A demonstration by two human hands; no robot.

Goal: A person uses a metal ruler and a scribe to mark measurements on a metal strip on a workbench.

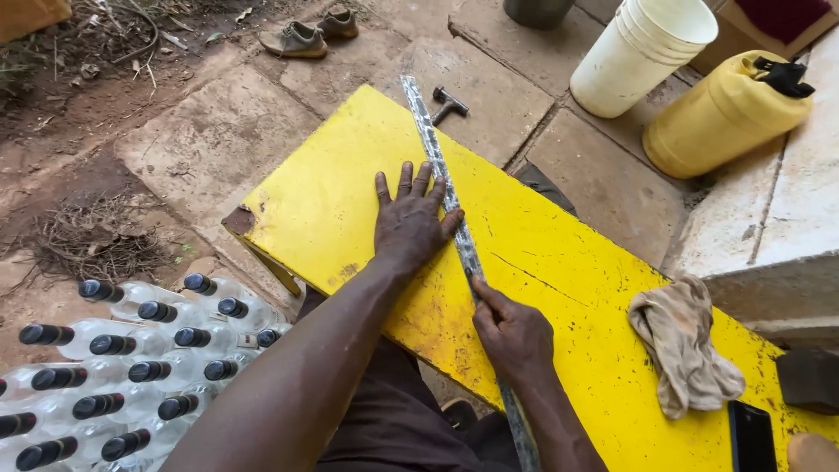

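I see metal straightedge (pixel 446 188) lying diagonally across yellow bench (pixel 332 201), far end past bench's far edge. Left hand (pixel 409 218) flat, fingers spread, pressing beside strip, grip open. Right hand (pixel 516 336) closed around strip's near part at bench's near edge. My worry: strip skids sideways under uneven pressure; thin edge may nick right fingers. Rag (pixel 686 345) near right end, well apart.

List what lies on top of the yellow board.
On the yellow board: a long metal strip under both hands, left hand flat, right hand pinching it; a crumpled rag; a dark phone. The strip's near end is hidden.
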